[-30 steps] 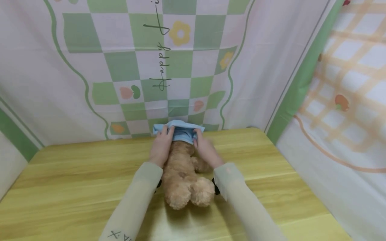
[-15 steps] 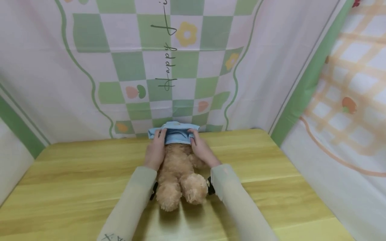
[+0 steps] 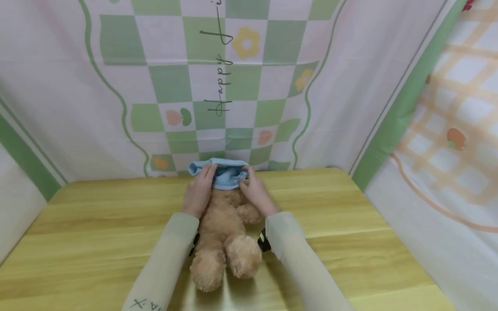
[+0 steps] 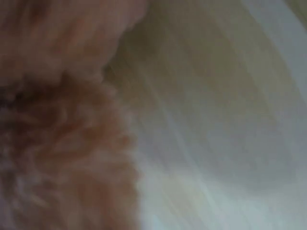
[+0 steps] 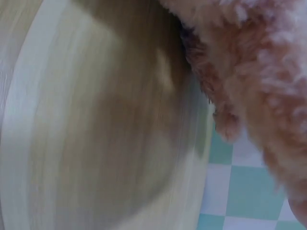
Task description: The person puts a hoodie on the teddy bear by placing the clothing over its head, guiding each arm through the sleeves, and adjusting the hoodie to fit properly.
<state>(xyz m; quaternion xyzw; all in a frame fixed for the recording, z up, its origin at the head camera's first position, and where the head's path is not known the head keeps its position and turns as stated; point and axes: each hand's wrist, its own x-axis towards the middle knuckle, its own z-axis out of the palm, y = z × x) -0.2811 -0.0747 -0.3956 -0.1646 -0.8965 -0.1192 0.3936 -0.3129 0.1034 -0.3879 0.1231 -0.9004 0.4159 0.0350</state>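
A light brown plush toy lies on the table, its two legs towards me and one arm out to the right. Light blue cloth, like a small garment, covers its far end and hides the head. My left hand holds the cloth's left side, fingers over the edge and thumb hidden. On the right side, my right hand pinches the cloth between thumb and fingers. Blurred fur fills the left part of the left wrist view. In the right wrist view, the toy's fur hangs at the upper right.
The wooden table ends at a hanging curtain with green checks, close behind the blue cloth. A second curtain with orange checks hangs along the right side. Dark wrist straps sit beside the toy's legs.
The toy, cloth and both hands have shifted left, and the toy's feet have come nearer to me. The cloth's opening has narrowed. Both hands keep their hold on it.
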